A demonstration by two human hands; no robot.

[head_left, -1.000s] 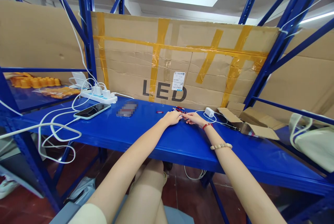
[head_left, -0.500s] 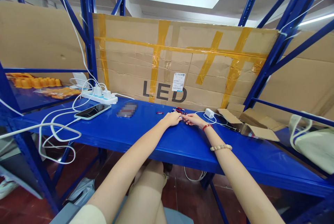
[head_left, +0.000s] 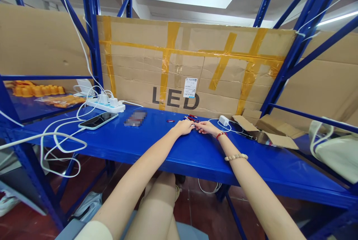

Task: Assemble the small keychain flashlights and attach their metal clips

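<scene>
My left hand and my right hand meet over the middle of the blue table. The fingers of both are closed together round a small dark object, mostly hidden and too small to name. Just behind the fingers lie several small red pieces, partly covered by the hands. To the left of my left hand a single small red piece rests flat on the table.
At the left are a phone on a cable, a blurred flat item and a white power strip. A white charger and an opened cardboard box lie right. A large LED carton stands behind.
The whole view has shifted very slightly. Both hands stay together in the same place, with only tiny movement at the fingers.
</scene>
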